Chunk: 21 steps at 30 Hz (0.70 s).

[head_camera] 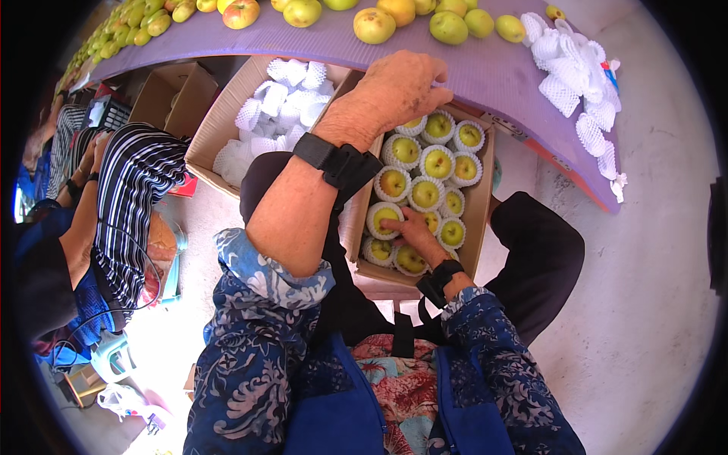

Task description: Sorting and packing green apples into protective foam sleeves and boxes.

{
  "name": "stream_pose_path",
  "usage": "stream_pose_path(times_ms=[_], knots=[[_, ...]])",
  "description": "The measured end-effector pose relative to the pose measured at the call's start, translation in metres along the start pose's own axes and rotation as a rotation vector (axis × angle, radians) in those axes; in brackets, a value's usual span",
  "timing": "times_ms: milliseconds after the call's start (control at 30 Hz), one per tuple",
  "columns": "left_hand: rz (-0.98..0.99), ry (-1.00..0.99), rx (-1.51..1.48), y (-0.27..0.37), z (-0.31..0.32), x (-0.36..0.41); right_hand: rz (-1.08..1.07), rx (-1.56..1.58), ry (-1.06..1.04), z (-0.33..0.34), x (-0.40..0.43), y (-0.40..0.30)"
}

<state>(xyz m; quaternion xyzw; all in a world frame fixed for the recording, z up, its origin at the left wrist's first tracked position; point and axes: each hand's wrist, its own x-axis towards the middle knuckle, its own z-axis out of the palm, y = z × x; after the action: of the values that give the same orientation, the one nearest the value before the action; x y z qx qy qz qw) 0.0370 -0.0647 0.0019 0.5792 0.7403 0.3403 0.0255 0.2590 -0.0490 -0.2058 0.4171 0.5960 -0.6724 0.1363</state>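
My left hand [401, 91] is raised over the near edge of the purple corrugated sheet [483, 68], above the far end of a cardboard box. Its fingers curl to the right; whether it holds anything is hidden. Inside that cardboard box [483, 210] stand rows of yellow-green apples [438, 163], each in a white foam net sleeve. At the box's near left, my right hand [418, 233] has its thumb and fingers on a sleeved apple [387, 220]. Loose yellow-green apples [449, 27] lie along the sheet, and white foam sleeves [574, 74] are heaped at its right end.
Left of the apple box, a second cardboard box [210, 136] holds many white foam sleeves [273, 102]. Farther left sits a person in striped trousers [128, 199], near another cardboard box [176, 96] and a black plastic basket [114, 114]. A plastic bag [122, 401] lies at lower left.
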Motion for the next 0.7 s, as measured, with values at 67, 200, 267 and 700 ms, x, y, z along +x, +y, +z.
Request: stream_pose_path(times_ms=[67,200,267,700], knots=[[0.003,-0.034,0.028,0.000,-0.001,-0.001,0.010,-0.017,0.016,-0.001,0.001,0.000],[-0.041,-0.080,0.022,0.001,-0.004,-0.002,-0.029,0.032,-0.043,-0.001,0.003,0.001],[-0.013,-0.075,0.016,0.002,-0.005,-0.003,-0.046,0.083,-0.038,0.001,0.003,0.003],[-0.030,-0.184,0.039,0.004,-0.008,-0.004,-0.082,0.050,0.012,-0.006,0.001,0.010]])
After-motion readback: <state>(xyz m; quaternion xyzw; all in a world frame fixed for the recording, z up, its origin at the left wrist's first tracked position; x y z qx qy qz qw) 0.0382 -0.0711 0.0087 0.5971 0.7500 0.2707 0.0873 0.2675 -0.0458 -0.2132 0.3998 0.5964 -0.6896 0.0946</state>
